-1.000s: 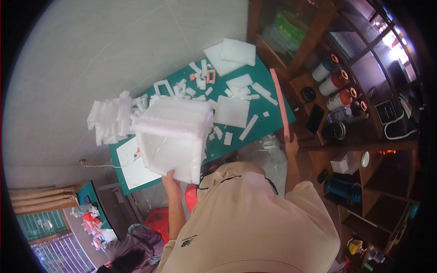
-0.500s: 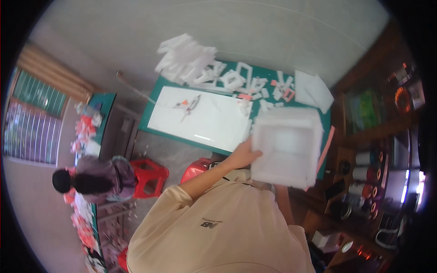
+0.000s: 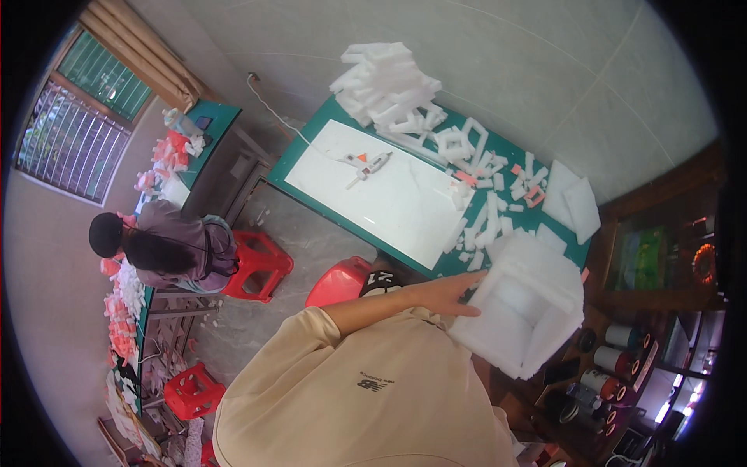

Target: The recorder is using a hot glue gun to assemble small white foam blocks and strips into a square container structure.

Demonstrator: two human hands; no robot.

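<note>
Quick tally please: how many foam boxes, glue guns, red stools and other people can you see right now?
Foam box: 1, with the left hand on it
Glue gun: 1, on the white sheet
Red stools: 3
Other person: 1, seated
Total: 6

The box [image 3: 523,311] is showing matt white foam, slightly grainy. Foam offcuts [image 3: 389,89] are looking equally dull. The mat [image 3: 311,144] is appearing smooth green, possibly rubber. Sheet [image 3: 389,198] is reading glossy white. Stools [image 3: 261,265] are shining plastic.
</note>
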